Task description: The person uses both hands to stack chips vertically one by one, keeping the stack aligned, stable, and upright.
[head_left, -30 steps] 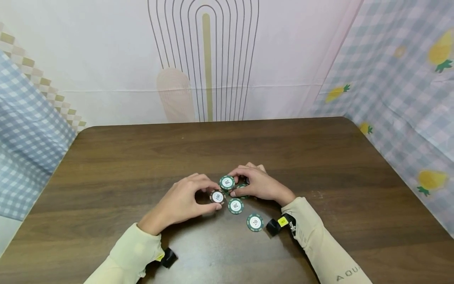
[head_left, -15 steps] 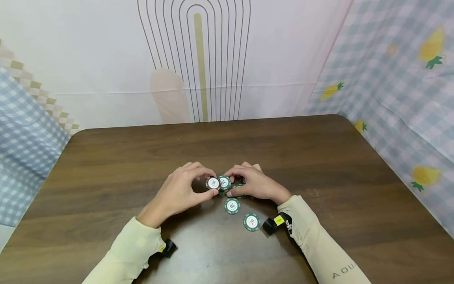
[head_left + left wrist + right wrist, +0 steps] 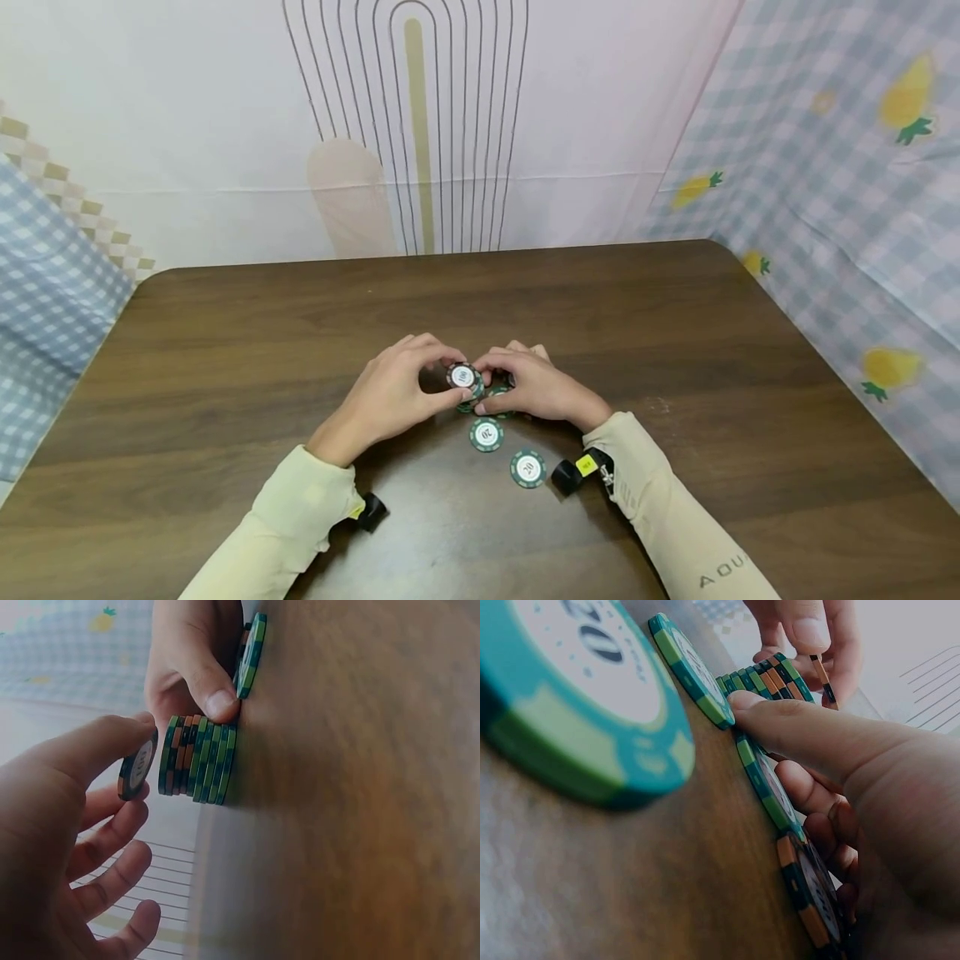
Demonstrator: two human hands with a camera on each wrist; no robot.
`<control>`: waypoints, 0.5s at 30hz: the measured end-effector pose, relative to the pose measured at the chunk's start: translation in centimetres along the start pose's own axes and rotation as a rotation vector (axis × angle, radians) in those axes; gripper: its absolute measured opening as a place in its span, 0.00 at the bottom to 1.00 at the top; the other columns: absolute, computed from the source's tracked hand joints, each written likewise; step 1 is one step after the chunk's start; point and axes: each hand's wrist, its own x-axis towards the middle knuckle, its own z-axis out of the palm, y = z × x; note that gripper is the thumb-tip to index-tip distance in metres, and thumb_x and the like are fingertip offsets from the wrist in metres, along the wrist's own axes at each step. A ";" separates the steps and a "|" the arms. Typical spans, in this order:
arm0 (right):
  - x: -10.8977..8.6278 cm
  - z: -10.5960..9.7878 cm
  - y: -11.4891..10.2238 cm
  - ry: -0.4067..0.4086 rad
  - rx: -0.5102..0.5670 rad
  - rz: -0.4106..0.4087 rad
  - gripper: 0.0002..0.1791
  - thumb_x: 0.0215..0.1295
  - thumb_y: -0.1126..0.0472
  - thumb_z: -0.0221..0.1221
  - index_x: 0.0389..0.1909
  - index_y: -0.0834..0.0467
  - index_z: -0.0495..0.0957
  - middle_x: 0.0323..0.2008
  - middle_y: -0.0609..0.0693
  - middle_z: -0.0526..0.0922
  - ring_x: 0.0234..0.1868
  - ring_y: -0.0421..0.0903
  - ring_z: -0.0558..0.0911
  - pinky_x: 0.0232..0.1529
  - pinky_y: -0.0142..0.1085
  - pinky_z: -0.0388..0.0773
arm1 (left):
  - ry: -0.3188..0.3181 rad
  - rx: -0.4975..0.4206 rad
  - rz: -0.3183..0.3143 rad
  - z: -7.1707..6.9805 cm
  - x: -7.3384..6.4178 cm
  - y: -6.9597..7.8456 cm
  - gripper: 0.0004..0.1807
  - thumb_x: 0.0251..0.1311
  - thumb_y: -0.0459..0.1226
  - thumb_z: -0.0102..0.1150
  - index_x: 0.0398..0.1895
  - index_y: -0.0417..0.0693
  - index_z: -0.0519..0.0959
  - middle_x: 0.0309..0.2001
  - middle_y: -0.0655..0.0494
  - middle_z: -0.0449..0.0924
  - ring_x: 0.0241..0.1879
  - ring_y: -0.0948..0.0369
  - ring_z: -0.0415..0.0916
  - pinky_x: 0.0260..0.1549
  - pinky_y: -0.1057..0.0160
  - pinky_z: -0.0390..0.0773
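Chip marked 100 (image 3: 462, 377), one: black rim with orange-brown blocks, white centre, dark figures. I have it mid-scene, slightly tilted, just above the chip stack and apart from it. My left grip (image 3: 393, 383) pinches it by the edge between thumb and forefinger, its other fingers loosely bent.

Chip stack (image 3: 196, 761), one: standing on the desk (image 3: 300, 333), which is dark brown wood grain. Rims show green chips at the bottom, black-and-orange ones between, a green one on top; edges nearly flush. My right grip (image 3: 536, 385) is grasping it from the right with thumb and fingers; the far fingertips are partly hidden from me.

Green chip (image 3: 487, 434), one: white centre, 20, flat, near side of the stack.

Second green chip (image 3: 528, 469), one: also 20, flat, farther right and nearer.

Third green chip (image 3: 769, 784), one: beneath my right grip.

Orange-and-black chip (image 3: 799, 889), one: beside that last, its print unreadable to me.
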 end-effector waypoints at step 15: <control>0.0 0.0 -0.3 0.017 0.014 -0.015 0.19 0.61 0.45 0.75 0.52 0.40 0.84 0.38 0.33 0.79 0.45 0.42 0.70 0.51 0.47 0.53 | -0.056 -0.076 -0.073 0.8 0.0 -0.2 0.20 0.59 0.53 0.77 0.54 0.62 0.87 0.46 0.71 0.81 0.47 0.64 0.76 0.48 0.56 0.77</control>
